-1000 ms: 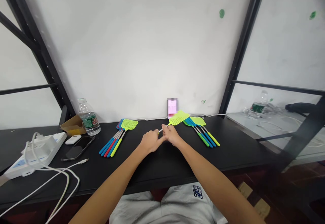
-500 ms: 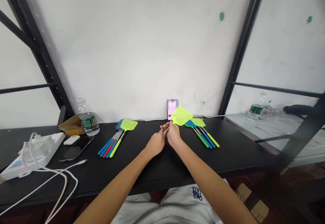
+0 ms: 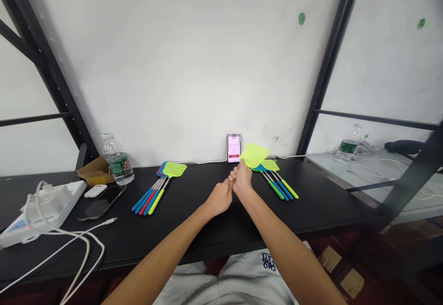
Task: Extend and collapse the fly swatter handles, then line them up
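L hand (image 3: 220,197) nearest, fingers closed on the handle end of a yel-grn fly swatter (image 3: 255,154); handle mostly hidden. R hand (image 3: 244,176) just ahead, fingers wrapped round it nr the mesh head. Swatter's held over the blk table (image 3: 207,229), mid-table, its head partly covering the R-side fan of 4 swatters (image 3: 281,191). L-side fan of 5 swatters (image 3: 148,202) lies apart. Behind, smartphone (image 3: 234,150) stands agst white wall (image 3: 194,74).
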Available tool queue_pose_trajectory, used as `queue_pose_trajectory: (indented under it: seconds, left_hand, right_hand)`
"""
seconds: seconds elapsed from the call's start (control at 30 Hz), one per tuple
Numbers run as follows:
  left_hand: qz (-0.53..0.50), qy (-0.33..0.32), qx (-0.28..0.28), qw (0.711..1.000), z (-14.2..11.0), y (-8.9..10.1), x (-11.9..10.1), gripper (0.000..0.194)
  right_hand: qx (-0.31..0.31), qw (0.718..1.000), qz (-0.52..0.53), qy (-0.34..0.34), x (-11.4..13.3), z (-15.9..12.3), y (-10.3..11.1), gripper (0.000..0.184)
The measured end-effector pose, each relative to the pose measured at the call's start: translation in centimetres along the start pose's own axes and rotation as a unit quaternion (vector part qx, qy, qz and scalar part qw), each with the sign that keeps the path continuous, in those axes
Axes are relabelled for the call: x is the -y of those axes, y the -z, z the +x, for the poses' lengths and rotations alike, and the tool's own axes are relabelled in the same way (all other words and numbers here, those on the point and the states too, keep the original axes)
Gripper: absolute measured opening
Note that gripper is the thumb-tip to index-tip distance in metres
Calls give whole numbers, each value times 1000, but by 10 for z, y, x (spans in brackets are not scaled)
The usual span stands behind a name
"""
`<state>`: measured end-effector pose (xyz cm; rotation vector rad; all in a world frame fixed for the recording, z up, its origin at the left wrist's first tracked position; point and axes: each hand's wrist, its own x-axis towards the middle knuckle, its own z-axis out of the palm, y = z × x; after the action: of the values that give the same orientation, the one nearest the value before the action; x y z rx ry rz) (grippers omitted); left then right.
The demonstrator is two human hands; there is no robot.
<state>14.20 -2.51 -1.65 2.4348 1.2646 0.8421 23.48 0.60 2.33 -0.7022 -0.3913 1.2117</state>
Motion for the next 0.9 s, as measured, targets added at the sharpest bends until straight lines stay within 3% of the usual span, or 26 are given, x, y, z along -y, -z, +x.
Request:
queue_pose_trajectory:
  seconds: [0.17,0.27,0.4,0.53,0.7,0.9]
  left_hand:
    - [-107,-6,1,994,3,5,4,32]
    - [-196,28,39,980,4,6,5,36]
    - [-366,109,125,916,3,8,2,44]
    - [-479,126,183,849,1,18,0,45]
    - [-536,129,265,791,2,30,2,45]
    - [-568,142,311,749,5,36,6,44]
  right_hand:
    - [20,1000,-5,-7,5,-3,-3,43]
    - [24,1000,-7,-15,8,-4,-3,41]
    - [38,999,-4,-23,11,-6,-2,40]
    - [55,998,2,-37,14,-5,-2,41]
    - [78,995,14,-57,17,-3,-1,40]
    - [104,992,24,-70,19,-3,1,40]
